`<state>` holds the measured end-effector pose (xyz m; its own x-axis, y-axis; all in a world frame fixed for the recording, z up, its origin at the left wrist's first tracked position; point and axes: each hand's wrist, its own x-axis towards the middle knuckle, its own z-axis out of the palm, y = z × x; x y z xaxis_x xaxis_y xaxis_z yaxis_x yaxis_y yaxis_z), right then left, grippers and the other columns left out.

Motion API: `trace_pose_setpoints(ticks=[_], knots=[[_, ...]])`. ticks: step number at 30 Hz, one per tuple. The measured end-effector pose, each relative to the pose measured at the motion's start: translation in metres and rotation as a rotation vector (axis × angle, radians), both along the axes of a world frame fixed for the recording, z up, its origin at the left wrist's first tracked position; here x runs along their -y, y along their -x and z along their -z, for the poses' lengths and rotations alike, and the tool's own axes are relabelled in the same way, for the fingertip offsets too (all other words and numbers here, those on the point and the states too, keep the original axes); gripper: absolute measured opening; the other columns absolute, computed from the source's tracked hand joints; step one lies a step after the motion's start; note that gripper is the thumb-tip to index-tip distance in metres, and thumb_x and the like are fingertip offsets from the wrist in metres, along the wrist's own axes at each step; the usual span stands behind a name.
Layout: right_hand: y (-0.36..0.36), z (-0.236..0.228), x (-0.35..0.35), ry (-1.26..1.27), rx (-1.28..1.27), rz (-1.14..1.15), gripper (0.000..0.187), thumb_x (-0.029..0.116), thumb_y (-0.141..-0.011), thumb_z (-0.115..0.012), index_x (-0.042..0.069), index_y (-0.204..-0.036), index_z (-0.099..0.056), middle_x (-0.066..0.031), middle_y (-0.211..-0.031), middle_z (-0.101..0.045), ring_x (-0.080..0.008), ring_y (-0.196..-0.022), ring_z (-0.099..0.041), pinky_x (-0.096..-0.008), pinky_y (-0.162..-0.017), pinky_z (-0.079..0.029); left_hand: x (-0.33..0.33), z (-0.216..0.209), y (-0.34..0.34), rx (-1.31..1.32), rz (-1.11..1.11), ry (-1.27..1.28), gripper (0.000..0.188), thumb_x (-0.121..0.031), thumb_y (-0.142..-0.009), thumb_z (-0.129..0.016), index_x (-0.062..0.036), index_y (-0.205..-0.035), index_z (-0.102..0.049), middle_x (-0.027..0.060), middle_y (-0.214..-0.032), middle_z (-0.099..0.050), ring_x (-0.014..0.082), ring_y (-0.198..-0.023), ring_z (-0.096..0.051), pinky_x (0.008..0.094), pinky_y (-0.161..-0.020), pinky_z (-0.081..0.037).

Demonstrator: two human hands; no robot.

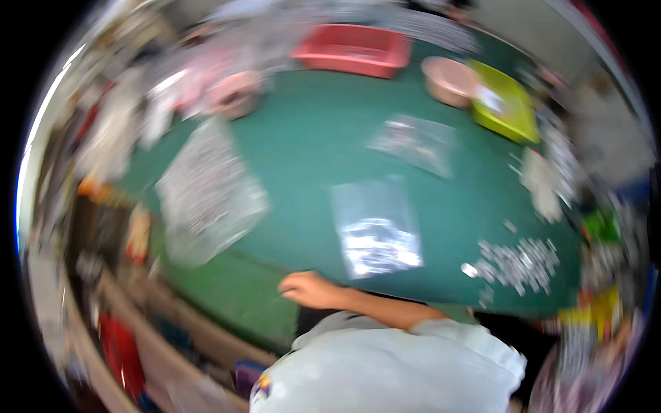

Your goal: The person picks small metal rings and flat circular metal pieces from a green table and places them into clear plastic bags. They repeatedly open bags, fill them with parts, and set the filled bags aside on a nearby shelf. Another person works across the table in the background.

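Observation:
My right hand (308, 289) reaches across in front of my body, at the near edge of the green table (303, 144). Its fingers look bent, but blur hides how far they close and whether anything is in them. My left hand is out of view. Just ahead and to the right of my right hand lies a clear plastic bag (377, 237) with shiny silvery pieces in its lower part. Farther left on the table is a larger clear bag (210, 193), which looks full of small greyish pieces.
Another clear bag (416, 143) lies farther back. Loose silvery pieces (520, 265) are spread at the right. Along the back stand a red tray (352, 51), a pink bowl (451, 81) and a yellow-green tray (506, 103). A pinkish container (235, 94) sits back left among plastic bags.

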<state>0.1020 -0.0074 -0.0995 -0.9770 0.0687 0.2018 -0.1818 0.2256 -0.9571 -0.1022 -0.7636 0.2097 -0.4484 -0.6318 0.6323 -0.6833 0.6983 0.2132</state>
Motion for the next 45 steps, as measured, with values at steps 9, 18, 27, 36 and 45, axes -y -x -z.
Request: trace_pose_setpoints(ticks=[9, 18, 27, 36, 45], knots=[[-0.013, -0.008, -0.007, 0.13, 0.206, -0.048, 0.011, 0.0, -0.083, -0.058, -0.005, -0.092, -0.06, -0.0102, -0.082, -0.061, -0.0142, -0.076, -0.059, -0.0267, -0.069, -0.048, 0.106, -0.116, -0.188, -0.128, -0.632, 0.141, 0.068, -0.05, -0.067, -0.061, -0.0003, -0.114, -0.057, 0.0185, -0.121, -0.056, 0.0345, -0.11, -0.055, 0.0469, -0.092, -0.043], [-0.005, -0.049, -0.017, 0.035, 0.338, -0.145, 0.022, 0.012, -0.09, -0.056, -0.003, -0.105, -0.06, -0.0139, -0.096, -0.064, -0.0207, -0.089, -0.061, -0.0303, -0.081, -0.047, -0.018, -0.121, -0.172, -0.891, -0.184, -0.307, 0.023, -0.02, -0.065, -0.075, -0.0026, -0.054, -0.063, 0.0046, -0.058, -0.066, 0.0105, -0.049, -0.064, 0.0223, -0.055, -0.052], [-0.001, -0.046, -0.013, 0.075, 0.368, -0.159, 0.024, 0.013, -0.091, -0.055, -0.004, -0.107, -0.058, -0.014, -0.097, -0.064, -0.0208, -0.092, -0.06, -0.03, -0.084, -0.046, -0.057, -0.077, -0.123, -0.883, 0.307, -0.446, 0.016, -0.01, -0.076, -0.062, 0.0059, -0.071, -0.063, 0.0141, -0.069, -0.067, 0.0181, -0.059, -0.066, 0.0253, -0.059, -0.054], [-0.001, -0.057, -0.013, 0.106, 0.406, -0.205, 0.022, 0.011, -0.091, -0.053, -0.004, -0.107, -0.058, -0.014, -0.097, -0.064, -0.0205, -0.092, -0.06, -0.0303, -0.085, -0.045, -0.115, 0.018, -0.086, -1.052, 0.579, -0.928, 0.017, -0.012, -0.07, -0.064, -0.0014, -0.076, -0.052, 0.0093, -0.063, -0.047, 0.022, -0.055, -0.048, 0.0366, -0.052, -0.043], [0.001, -0.071, -0.008, 0.098, 0.399, -0.253, 0.022, 0.009, -0.092, -0.052, -0.005, -0.108, -0.057, -0.0143, -0.097, -0.063, -0.0205, -0.091, -0.06, -0.0315, -0.084, -0.046, -0.177, 0.051, -0.052, 0.117, 0.161, 0.139, 0.017, -0.019, -0.082, -0.06, -0.0019, -0.085, -0.062, 0.0216, -0.082, -0.059, 0.0404, -0.078, -0.059, 0.0477, -0.068, -0.047]])
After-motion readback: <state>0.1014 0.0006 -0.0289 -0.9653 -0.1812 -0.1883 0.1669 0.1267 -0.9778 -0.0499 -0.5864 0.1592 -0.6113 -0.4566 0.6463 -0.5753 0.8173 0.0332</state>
